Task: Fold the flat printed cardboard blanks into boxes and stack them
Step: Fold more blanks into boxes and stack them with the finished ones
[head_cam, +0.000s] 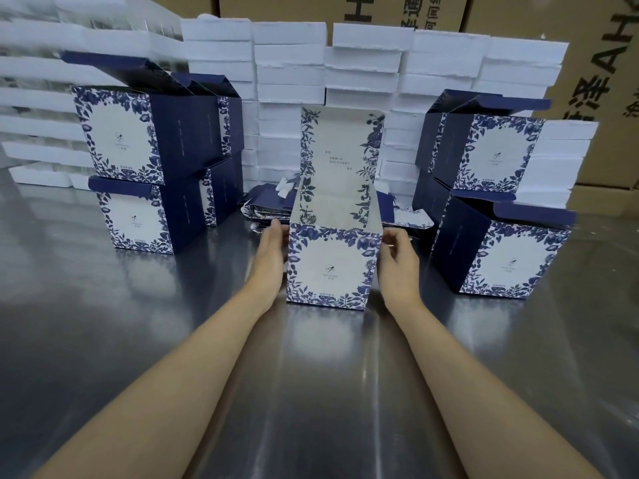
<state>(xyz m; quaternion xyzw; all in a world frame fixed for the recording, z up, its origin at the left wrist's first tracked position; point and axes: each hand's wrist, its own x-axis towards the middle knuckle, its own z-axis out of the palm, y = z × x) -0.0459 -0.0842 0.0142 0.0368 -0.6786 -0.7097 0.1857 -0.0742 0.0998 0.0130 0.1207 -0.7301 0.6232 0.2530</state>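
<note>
Two hands, left hand (273, 252) and right hand (397, 259), grasp the box (330, 267); print unreadable.

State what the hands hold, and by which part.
Both hold the upright blue-and-white floral cardboard box by its side walls near the top: left hand on its left, right hand on its right.

steel table (103, 340), white foam trays (290, 63), brown cartons (605, 81)

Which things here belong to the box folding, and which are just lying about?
Job:
- open-lidded box, left hand and right hand on its sides
- flat printed blanks behind it
- left stack of folded boxes
- right stack of folded boxes

Lying about:
- white foam trays
- brown cartons
- steel table, only the work surface
</note>
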